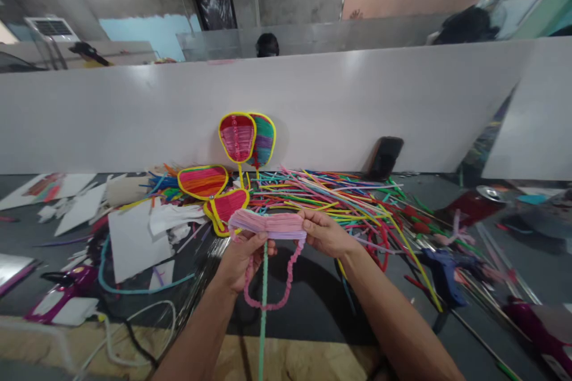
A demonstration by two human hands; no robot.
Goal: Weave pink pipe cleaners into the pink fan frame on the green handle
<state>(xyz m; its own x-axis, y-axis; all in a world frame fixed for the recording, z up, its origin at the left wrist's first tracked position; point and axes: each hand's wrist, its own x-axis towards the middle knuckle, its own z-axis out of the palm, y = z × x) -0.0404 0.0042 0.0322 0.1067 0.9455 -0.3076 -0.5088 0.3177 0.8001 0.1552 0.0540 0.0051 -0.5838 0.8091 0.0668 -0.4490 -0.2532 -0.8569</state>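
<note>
Between my two hands is a pink and lilac pipe-cleaner panel (pixel 277 225), held up above the dark tabletop. From its ends a pink twisted pipe-cleaner loop (pixel 288 277) hangs down in a U shape. A mint-green pipe cleaner (pixel 263 321) runs straight down from the panel's middle toward me. My left hand (pixel 245 259) is closed on the panel's lower left part, thumb in front. At the right end, my right hand (pixel 325 233) pinches the panel between thumb and fingers. Just behind stand yellow-rimmed fan-shaped pieces (pixel 203 181) made of pipe cleaners.
Loose pipe cleaners (pixel 313 187) lie heaped along the white partition (pixel 179 113). Right of my arms are a blue glue gun (pixel 447 274), a red can (pixel 476 205) and a leaning phone (pixel 386 155). At left lie white card (pixel 136 241) and a purple glue gun (pixel 67 292) with cords.
</note>
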